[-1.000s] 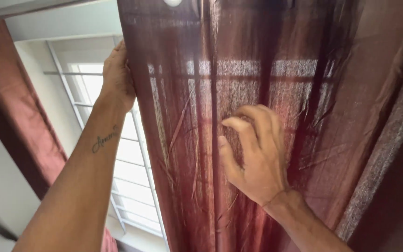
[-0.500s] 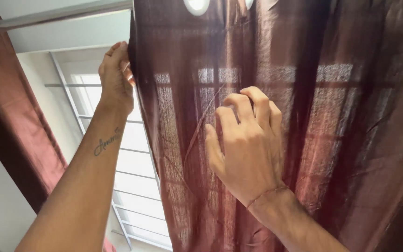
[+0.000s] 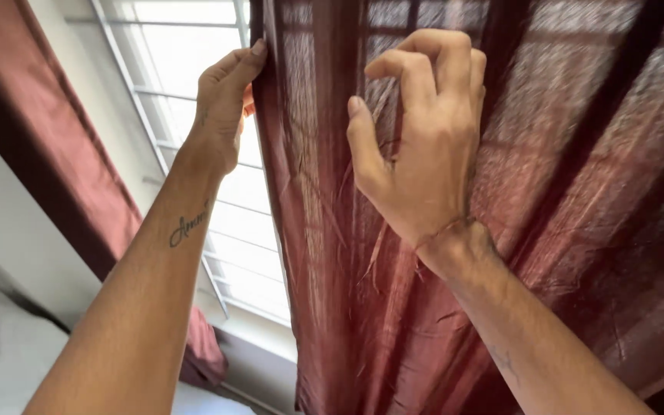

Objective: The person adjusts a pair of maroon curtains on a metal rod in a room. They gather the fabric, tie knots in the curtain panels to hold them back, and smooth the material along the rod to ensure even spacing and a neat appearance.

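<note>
Curtain [image 3: 424, 323]: sheer maroon cloth, loose weave, hanging in vertical folds across the right and middle of the view. Daylight shows through the upper part, with the window bars faintly visible behind it. Fine creases run slantwise near the leading edge. That edge hangs straight down, just right of the bare glass. No labels, tags or printed marks show on the cloth.

Left hand [image 3: 220, 107]: raised at the curtain's leading edge, fingers [image 3: 244, 65] closed round the hem, thumb behind the cloth. A small script tattoo sits on the inner forearm.

Right hand [image 3: 424, 146]: held against the front of the curtain, right of the left hand. Fingers bent and drawn together at the tips, pinching a fold of cloth; thumb apart, lying along the fabric. A thin thread band sits at the wrist.

Window [image 3: 194, 54]: white frame with horizontal bars, bright outside, left of the curtain.

Second curtain [image 3: 48, 146]: same maroon, gathered at far left against a white wall [image 3: 17, 246].

Bed [image 3: 1, 361]: white surface, lower left corner.
</note>
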